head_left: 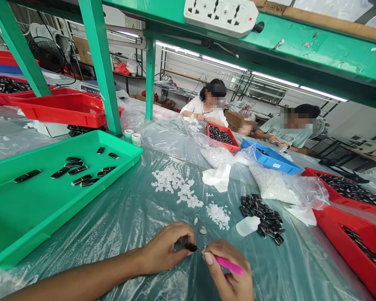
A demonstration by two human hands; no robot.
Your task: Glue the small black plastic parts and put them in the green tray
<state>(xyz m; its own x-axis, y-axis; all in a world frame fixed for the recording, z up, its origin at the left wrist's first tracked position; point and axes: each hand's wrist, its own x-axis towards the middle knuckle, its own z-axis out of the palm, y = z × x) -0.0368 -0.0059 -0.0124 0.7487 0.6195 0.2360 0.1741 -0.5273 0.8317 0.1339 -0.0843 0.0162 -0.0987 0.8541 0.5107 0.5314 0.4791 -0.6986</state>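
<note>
Between the thumb and fingers of my left hand [167, 246] is a small glossy black plastic piece [191, 247]. My right hand [227, 267] grips a pink-handled tool [228, 265], its thin tip pointing at the black piece; whether they touch I cannot tell. Just beyond my fingers lie two small white pieces [202, 230]. Farther off are a pile of tiny white pieces [218, 215] and a wider spread of larger white pieces [172, 182]. To the right, a white squeeze bottle [248, 225] lies on its side against a heap of black pieces [265, 215].
A green tray [59, 209] with several black pieces stands at left. Red trays [338, 234] and a blue tray [271, 161] line the right side, near a bag of white pieces [275, 184]. A green shelf frame [98, 62] rises ahead; two people [207, 104] sit across the table.
</note>
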